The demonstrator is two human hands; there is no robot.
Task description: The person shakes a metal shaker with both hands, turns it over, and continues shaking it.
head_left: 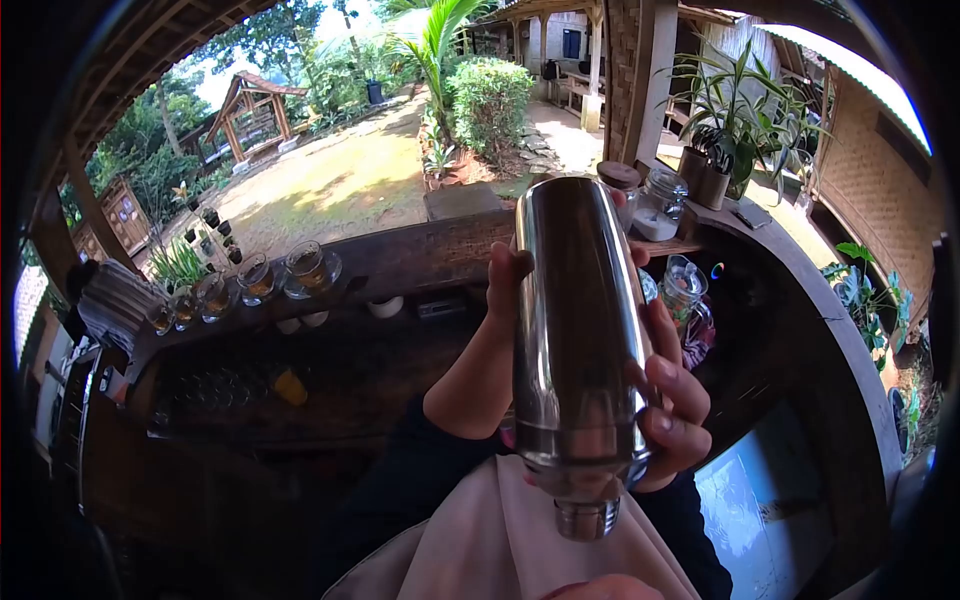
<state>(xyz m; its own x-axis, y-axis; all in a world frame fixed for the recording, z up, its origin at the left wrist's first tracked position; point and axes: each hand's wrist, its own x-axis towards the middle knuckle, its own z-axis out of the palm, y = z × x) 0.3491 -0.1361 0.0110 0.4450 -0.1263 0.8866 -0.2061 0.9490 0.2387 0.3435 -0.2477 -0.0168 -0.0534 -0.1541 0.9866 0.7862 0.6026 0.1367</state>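
Note:
A shiny metal cocktail shaker [578, 330] is held up close before me, its capped narrow end pointing down toward my body and its flat base away. My left hand [503, 285] grips the far part from the left, thumb along the side; most of its fingers are hidden behind the metal. On the near right, my right hand [675, 415] has its fingers wrapped around the shaker by the shoulder and cap. Both hands are closed on it.
Several glass cups [306, 265] of brown drink line the wooden counter at left. A striped cloth [118, 300] lies at its end. Glass jars [660, 205], a glass pitcher [684, 285] and a potted plant [715, 165] stand at right. Beyond is a garden.

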